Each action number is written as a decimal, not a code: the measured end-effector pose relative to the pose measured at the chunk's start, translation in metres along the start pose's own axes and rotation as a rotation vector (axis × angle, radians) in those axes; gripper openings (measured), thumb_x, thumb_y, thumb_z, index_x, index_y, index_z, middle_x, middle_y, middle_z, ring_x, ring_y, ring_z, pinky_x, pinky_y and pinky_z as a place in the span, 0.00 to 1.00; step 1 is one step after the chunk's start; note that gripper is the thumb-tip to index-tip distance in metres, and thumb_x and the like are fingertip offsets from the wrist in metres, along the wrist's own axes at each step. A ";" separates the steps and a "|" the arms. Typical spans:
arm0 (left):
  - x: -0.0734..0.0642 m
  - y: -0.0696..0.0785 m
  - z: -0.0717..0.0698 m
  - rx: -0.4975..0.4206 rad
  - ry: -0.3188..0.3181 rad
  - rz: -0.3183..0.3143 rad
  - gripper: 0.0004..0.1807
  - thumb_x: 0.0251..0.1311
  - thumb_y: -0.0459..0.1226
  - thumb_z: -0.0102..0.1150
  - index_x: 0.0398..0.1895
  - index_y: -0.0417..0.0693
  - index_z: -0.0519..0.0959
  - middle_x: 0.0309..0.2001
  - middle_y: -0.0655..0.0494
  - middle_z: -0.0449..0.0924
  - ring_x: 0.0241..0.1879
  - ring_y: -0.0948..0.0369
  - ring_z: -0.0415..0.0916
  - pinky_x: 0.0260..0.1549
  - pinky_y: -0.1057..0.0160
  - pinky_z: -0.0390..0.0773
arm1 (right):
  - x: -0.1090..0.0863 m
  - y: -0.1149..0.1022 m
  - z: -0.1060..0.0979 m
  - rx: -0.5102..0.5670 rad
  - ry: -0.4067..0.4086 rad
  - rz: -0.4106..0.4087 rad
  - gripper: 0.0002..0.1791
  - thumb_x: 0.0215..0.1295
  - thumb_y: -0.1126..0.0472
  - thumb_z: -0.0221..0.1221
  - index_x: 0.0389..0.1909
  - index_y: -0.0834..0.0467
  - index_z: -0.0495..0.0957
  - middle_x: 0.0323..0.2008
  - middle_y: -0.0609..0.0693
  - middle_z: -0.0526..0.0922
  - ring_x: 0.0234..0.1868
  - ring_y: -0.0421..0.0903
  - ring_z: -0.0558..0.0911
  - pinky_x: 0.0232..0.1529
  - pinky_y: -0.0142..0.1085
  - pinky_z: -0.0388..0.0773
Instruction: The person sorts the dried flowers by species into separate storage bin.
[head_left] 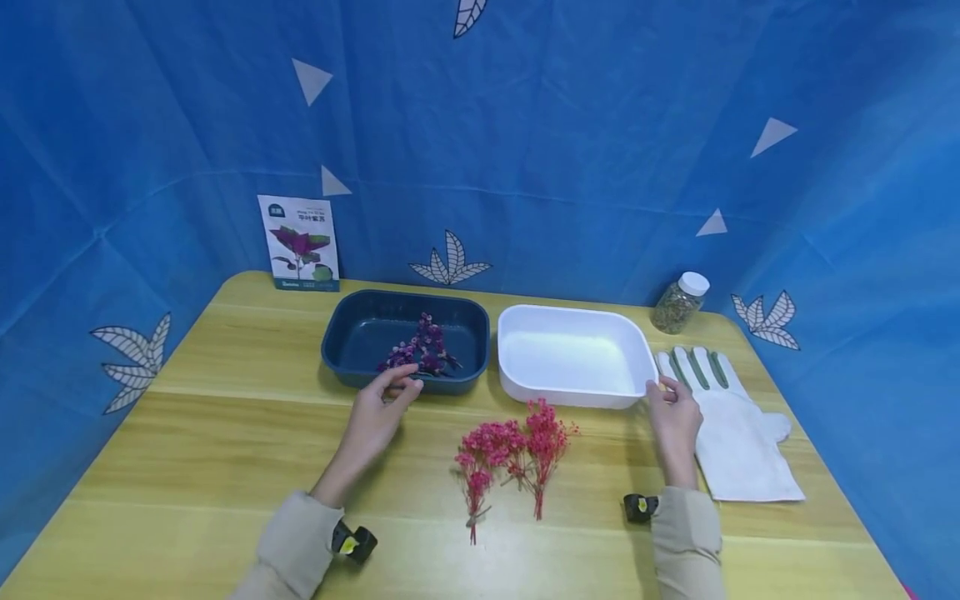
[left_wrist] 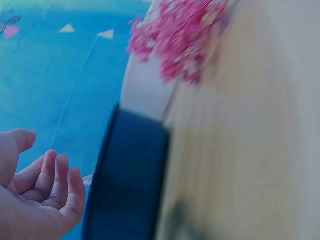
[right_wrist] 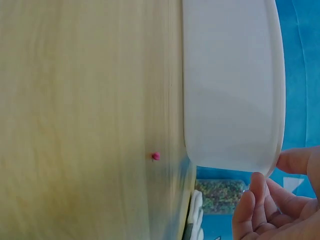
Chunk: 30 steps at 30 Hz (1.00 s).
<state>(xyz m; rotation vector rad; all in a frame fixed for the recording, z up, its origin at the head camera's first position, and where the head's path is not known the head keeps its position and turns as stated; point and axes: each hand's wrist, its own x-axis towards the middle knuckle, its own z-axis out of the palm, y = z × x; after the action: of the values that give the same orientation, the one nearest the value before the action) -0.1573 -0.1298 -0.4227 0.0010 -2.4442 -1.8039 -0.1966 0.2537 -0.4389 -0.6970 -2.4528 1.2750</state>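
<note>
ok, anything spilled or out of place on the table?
One small thing: in the right wrist view, a tiny pink bit sits by itself on the tabletop near the white tray. Looks odd because it's likely shed from the pink flowers. Nothing else stands out.

Both arms (head_left: pixel 300 533) reach forward, the left hand (head_left: pixel 377 412) loosely curled, the right hand (head_left: pixel 677 421) pinching.

Blue cloth (head_left: pixel 480 142) hangs behind the tabletop (head_left: pixel 187 433) and along both its sides, printed with pale triangles (head_left: pixel 311 82) and leaves (head_left: pixel 450 260); the tabletop shows yellowish wood grain
</note>
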 end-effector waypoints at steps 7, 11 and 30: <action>-0.021 -0.011 0.022 -0.019 -0.056 -0.015 0.19 0.64 0.39 0.58 0.55 0.39 0.76 0.41 0.50 0.80 0.41 0.59 0.76 0.38 0.68 0.75 | 0.001 -0.001 0.000 -0.011 -0.004 0.008 0.26 0.69 0.53 0.50 0.60 0.66 0.70 0.46 0.67 0.78 0.43 0.57 0.77 0.37 0.38 0.69; -0.031 -0.016 0.032 -0.030 -0.103 -0.016 0.19 0.63 0.39 0.59 0.54 0.39 0.77 0.40 0.52 0.80 0.39 0.61 0.76 0.38 0.68 0.76 | 0.001 0.000 -0.001 -0.013 -0.014 0.000 0.26 0.69 0.52 0.49 0.60 0.66 0.70 0.46 0.67 0.78 0.42 0.56 0.77 0.35 0.35 0.69; -0.063 -0.029 0.049 -0.041 -0.204 -0.085 0.24 0.53 0.40 0.68 0.52 0.38 0.76 0.37 0.52 0.78 0.34 0.61 0.74 0.33 0.70 0.77 | -0.001 0.000 0.000 0.002 -0.032 0.005 0.28 0.70 0.50 0.48 0.62 0.65 0.68 0.46 0.67 0.76 0.43 0.58 0.76 0.38 0.40 0.69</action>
<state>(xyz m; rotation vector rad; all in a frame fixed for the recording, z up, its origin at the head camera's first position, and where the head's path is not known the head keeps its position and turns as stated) -0.1002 -0.0880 -0.4701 -0.0873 -2.5780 -1.9810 -0.1957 0.2535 -0.4387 -0.6884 -2.4762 1.3000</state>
